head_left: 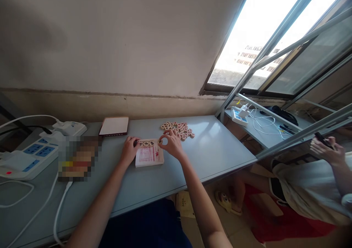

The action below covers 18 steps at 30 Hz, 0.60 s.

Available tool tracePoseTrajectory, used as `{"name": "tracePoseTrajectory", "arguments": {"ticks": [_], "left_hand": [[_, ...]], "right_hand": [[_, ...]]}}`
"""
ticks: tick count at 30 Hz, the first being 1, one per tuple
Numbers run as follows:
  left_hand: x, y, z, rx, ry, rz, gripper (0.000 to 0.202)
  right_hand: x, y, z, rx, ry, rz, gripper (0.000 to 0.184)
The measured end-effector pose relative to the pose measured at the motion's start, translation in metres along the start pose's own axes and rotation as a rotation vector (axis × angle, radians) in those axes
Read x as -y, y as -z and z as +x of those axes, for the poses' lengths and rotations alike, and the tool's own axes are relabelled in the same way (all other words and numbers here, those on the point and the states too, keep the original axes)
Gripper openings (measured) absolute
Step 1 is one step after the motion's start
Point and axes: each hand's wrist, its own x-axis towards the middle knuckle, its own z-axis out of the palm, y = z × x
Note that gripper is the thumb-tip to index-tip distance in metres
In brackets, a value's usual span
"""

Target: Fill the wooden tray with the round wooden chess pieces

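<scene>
A shallow, pale box (150,160) with red marks on its face lies on the grey table in front of me. Several round xiangqi pieces (146,143) stand in a row along its far side. Around the box's left edge curl the fingers of my left hand (129,150), with a small dark thing at their tips that I cannot make out. My right hand (173,145) pinches one xiangqi piece (160,141) between thumb and forefinger at the row's right end. Just beyond that hand lies a loose heap of xiangqi pieces (181,127).
A white-topped box lid (114,126) lies by the wall. Left of it are a blurred-out phone-like object (81,158), power strips (41,152) and white cables. A metal bed frame (247,75) rises at the right, where another person's hand (327,150) holds a dark object.
</scene>
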Motion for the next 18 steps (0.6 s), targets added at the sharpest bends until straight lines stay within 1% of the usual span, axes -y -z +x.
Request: {"name": "tracePoseTrajectory", "arguments": {"ticks": [5,11,15,18], "left_hand": [[0.002,-0.001,0.001,-0.01,-0.025,-0.003,0.02],[0.002,0.0,0.001,0.007,-0.033,-0.01,0.02],[0.001,0.0,0.002,0.016,-0.027,0.007,0.019],[0.002,0.0,0.001,0.017,-0.033,0.016,0.02]], "right_hand": [[0.011,-0.01,0.0,0.041,0.036,-0.03,0.019],[0.015,-0.023,-0.001,-0.034,-0.003,-0.098,0.017],[0.015,-0.024,-0.002,-0.029,-0.007,-0.098,0.011],[0.006,-0.02,-0.001,-0.055,-0.011,-0.067,0.015]]}}
